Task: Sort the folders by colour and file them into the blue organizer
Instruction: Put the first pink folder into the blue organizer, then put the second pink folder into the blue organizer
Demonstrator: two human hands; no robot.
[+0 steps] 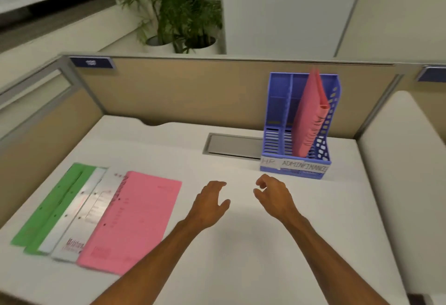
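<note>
The blue organizer (pixel 277 135) stands at the back right of the white desk, with labels HR, ADMIN and FINANCE on its front. Pink folders (pixel 310 116) lean in its rightmost slot. A pink folder (pixel 135 220) lies flat at the front left, overlapping a white folder (pixel 79 220), which overlaps green folders (pixel 53 203). My left hand (pixel 210 202) hovers over the desk just right of the flat pink folder, fingers relaxed and holding nothing. My right hand (pixel 274 194) hovers in front of the organizer, fingers loosely curled and empty.
A grey cable hatch (pixel 231 146) is set into the desk left of the organizer. Beige partition walls (pixel 169 92) close off the back and left. A potted plant (pixel 178 14) stands behind the partition. A pale cushioned panel (pixel 400 159) borders the right side.
</note>
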